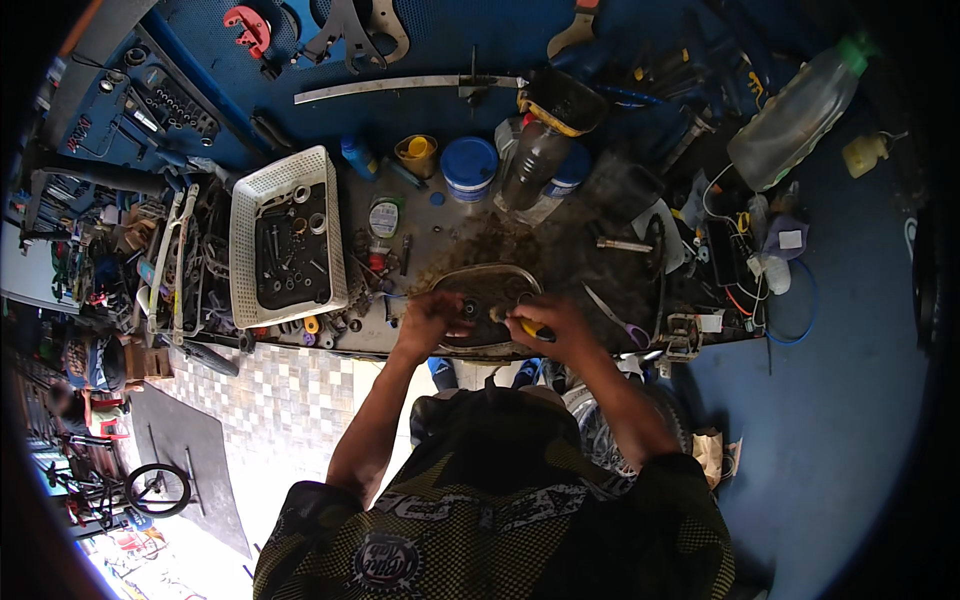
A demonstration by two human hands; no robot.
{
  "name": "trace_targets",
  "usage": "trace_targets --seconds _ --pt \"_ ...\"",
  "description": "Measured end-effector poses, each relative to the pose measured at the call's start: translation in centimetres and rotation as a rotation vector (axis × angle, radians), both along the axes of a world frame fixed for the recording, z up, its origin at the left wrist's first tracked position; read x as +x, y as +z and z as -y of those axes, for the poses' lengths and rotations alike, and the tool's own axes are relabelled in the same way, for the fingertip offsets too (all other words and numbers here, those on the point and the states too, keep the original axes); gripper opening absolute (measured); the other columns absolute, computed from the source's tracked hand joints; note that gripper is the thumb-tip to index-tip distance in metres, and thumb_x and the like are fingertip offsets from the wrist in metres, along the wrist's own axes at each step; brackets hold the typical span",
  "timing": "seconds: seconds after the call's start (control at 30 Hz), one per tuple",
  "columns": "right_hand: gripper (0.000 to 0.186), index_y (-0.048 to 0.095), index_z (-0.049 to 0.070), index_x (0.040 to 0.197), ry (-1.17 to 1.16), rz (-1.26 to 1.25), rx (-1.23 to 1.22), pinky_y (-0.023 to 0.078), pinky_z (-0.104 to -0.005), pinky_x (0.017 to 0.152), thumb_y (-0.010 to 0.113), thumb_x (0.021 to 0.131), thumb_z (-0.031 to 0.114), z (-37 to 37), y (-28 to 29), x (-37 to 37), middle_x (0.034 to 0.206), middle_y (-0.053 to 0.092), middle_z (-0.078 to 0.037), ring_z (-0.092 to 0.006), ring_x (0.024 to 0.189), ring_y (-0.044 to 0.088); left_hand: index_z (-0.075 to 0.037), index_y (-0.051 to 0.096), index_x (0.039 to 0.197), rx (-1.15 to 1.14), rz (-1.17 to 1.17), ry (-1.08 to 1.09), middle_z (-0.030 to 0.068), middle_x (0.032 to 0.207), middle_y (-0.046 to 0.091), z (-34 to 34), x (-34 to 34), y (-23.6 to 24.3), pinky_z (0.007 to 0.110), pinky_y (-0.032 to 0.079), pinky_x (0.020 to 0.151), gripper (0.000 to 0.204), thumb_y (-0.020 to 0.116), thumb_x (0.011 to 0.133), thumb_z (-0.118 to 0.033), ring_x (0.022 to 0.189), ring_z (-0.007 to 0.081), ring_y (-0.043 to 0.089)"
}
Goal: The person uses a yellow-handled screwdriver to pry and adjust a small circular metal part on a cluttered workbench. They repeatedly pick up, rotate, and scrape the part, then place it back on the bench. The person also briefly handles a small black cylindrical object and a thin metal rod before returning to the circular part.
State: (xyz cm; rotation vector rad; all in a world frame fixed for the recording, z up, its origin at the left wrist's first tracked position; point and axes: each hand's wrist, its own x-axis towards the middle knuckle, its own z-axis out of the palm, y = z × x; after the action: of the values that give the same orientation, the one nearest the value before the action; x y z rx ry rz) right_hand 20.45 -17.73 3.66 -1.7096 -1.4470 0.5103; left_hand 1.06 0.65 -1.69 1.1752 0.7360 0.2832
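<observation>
Over a shallow oval tray (487, 267) at the bench's front edge, both my hands work close together. My left hand (432, 322) is curled, its fingertips at a small dark round metal part (470, 307); the exact grip is too dark to make out. My right hand (562, 328) is closed around a brush with a yellow and black handle (537, 329). Its tan tip (497, 313) points left toward the round part, a small gap apart. The inside of the tray looks dark and wet.
A white plastic basket (240, 240) of loose metal parts stands left. Behind the tray are a blue-lidded tub (469, 165), a dark bottle (527, 165) and a clear bottle with a red cap (383, 220). Scissors (615, 315) lie right; tools hang on the blue wall.
</observation>
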Motion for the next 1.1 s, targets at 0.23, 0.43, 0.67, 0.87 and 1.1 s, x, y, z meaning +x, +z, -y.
trace_targets --seconds 0.23,0.43,0.67,0.87,1.1 --pt "0.012 0.074 0.013 0.097 -0.101 0.054 -0.177 0.056 -0.0400 0.072 0.077 0.090 0.022 1.0 -1.7 -0.8 0.085 0.071 -0.012 -0.0299 0.082 0.071 0.001 0.063 0.132 -0.027 0.083 0.004 0.0079 0.101 0.069 0.3 1.0 1.3 0.033 0.064 0.071 0.034 0.067 0.098 0.000 0.080 0.0176 0.071" --pt "0.015 0.076 0.009 0.098 -0.377 -0.372 -0.004 0.055 -0.0281 0.076 0.079 0.093 0.023 -1.1 0.5 -2.1 0.088 0.077 -0.010 -0.0163 0.082 0.075 -0.004 0.069 0.127 0.206 -0.041 0.008 0.0083 0.102 0.075 0.5 1.3 0.8 0.029 0.056 0.071 0.040 0.076 0.088 0.001 0.079 0.0129 0.069" --pt "0.017 0.073 0.002 0.103 -0.226 -0.360 0.056 0.054 -0.0277 0.074 0.077 0.095 0.017 -4.4 0.4 -3.5 0.087 0.074 -0.008 -0.0110 0.081 0.070 -0.003 0.075 0.111 0.564 -0.297 0.006 0.0170 0.098 0.078 0.3 1.0 0.5 0.041 0.056 0.078 0.035 0.082 0.079 -0.015 0.088 0.0277 0.075" --pt "0.020 0.071 0.001 0.097 -0.287 -0.517 0.046 0.052 -0.0263 0.069 0.077 0.096 0.020 -4.2 -1.2 -4.7 0.079 0.070 -0.002 -0.0054 0.074 0.061 0.000 0.074 0.121 0.542 -0.273 0.003 0.0180 0.098 0.079 -0.1 0.3 0.2 0.034 0.057 0.079 0.043 0.083 0.084 -0.018 0.089 0.0161 0.074" --pt "0.020 0.065 0.003 0.086 -0.535 -0.633 0.042 0.045 -0.0260 0.062 0.074 0.096 0.017 -4.6 -2.5 -6.2 0.069 0.058 0.001 -0.0031 0.069 0.052 0.001 0.074 0.120 0.679 -0.250 0.044 0.0221 0.098 0.077 0.0 0.0 0.8 0.039 0.057 0.081 0.042 0.082 0.085 -0.021 0.094 0.0302 0.077"
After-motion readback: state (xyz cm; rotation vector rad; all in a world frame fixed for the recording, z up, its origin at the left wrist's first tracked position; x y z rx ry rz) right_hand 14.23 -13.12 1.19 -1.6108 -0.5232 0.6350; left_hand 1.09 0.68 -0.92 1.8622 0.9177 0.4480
